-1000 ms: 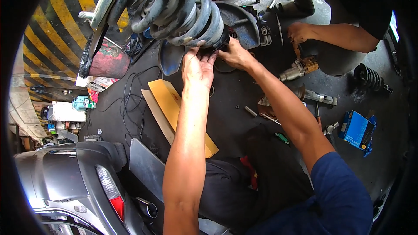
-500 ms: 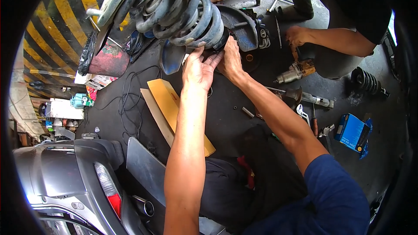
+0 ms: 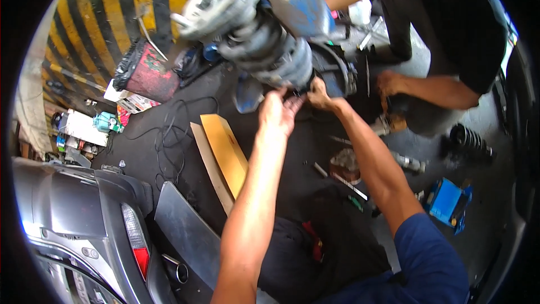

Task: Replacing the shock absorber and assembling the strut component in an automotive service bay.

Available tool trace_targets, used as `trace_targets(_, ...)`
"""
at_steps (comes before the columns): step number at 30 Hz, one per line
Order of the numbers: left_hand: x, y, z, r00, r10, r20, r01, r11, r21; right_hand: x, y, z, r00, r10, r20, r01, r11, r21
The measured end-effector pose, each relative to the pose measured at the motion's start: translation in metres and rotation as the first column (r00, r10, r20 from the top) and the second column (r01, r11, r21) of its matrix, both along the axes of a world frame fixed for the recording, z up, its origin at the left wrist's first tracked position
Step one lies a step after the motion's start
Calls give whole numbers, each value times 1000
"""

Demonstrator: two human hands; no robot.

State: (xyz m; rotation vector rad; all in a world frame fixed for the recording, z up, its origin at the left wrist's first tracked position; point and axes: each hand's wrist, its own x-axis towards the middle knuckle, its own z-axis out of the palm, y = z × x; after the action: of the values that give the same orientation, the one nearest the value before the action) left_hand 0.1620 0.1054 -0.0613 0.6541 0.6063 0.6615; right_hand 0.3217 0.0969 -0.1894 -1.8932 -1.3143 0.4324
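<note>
A silver-grey car [image 3: 73,197] fills the lower left of the frame, much as it did a second ago. Next in bulk is the coil-spring strut [image 3: 287,65], the thing being worked on, leaning across the upper middle; it has swung toward the right of the frame, and the face of its top mount [image 3: 222,3] is now turned more to the camera, with some blur over it. The view has shifted a little as well, so part of this may be head movement. A co-worker [image 3: 450,34] crouches at upper right, one arm reaching in behind the blue-painted metal plate [image 3: 306,11], which has likewise slid rightward. The opened cardboard piece [image 3: 225,146] lies near the centre, well below the strut. Smallest come the person's own hands, both still up at the strut's lower end: the left hand [image 3: 275,112] is palm up and partly open, its fingers bent beneath the lowest coil; the right hand [image 3: 319,95] is more curled, at the dark fitting [image 3: 309,80] there. Whether either has a firm hold cannot be told. The change suggests the strut is being turned or tilted while its lower end remains the point of work.
</note>
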Motion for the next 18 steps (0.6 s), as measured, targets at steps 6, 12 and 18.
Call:
trace_targets(6,2,-9,-15,995,97,29,-94,991,-95,-27,-17,13,977,-50,-206,87,981,174)
trace_targets(12,3,-10,-20,990,123,74,-114,986,-124,-53,-60,21,966,-223,-127,255,894,369)
trace_targets(18,-1,-3,-22,992,126,6,-125,990,-64,-20,-145,178,854,-256,-453,518,510,687)
